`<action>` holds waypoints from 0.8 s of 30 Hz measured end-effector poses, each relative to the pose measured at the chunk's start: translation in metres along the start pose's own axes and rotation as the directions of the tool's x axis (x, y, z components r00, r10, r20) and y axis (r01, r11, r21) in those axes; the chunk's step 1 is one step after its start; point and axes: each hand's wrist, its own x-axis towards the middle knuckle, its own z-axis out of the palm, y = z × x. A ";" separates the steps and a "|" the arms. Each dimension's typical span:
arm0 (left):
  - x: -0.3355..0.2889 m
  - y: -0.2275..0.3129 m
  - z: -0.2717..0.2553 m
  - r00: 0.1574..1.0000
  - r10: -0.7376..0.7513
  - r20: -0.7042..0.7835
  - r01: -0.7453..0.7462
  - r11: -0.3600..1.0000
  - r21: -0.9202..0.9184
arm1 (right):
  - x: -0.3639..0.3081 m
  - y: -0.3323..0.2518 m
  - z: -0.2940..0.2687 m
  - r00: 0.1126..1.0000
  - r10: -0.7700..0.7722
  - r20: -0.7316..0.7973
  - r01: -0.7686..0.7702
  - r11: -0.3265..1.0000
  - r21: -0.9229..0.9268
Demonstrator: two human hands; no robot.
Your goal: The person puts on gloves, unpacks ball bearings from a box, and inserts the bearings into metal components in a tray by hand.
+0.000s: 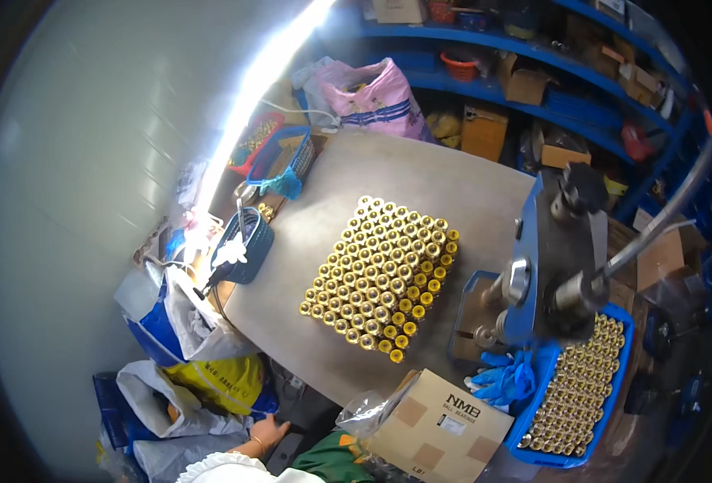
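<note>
My left hand (pixel 267 435) is low in the view, with a bracelet on the wrist and a white ruffled sleeve behind it. It is beside the lower corner of a yellow and blue bag (pixel 223 385), and its few visible fingertips look apart with nothing between them. Whether it touches the bag I cannot tell. My right hand is out of sight. On the metal table (pixel 291 258) several rows of brass-coloured round parts (pixel 372 274) stand in a tight block, a lower yellow-topped layer showing along the right side.
A blue press-like machine (pixel 525 266) stands at the table's right. Beside it are blue gloves (pixel 505 378), a cardboard box (pixel 440 427) and a blue tray (pixel 533 460) of similar parts. Baskets (pixel 243 245) line the left edge, below a bright lamp (pixel 251 88). Blue shelves (pixel 452 84) stand behind.
</note>
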 end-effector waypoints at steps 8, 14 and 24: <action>0.085 0.181 0.035 -0.272 0.650 -0.709 -0.901 0.087 0.426 | 0.062 0.052 0.090 0.295 0.539 -0.789 -0.347 0.830 0.437; -0.065 0.184 0.020 -0.412 0.676 -0.610 -0.911 -0.286 0.298 | 0.039 -0.011 0.058 0.188 0.219 -0.957 -0.347 0.927 0.144; -0.089 0.148 -0.012 -0.678 0.734 0.040 -0.730 -0.679 0.079 | 0.087 -0.177 0.030 0.493 -0.242 -0.836 0.346 0.936 -0.067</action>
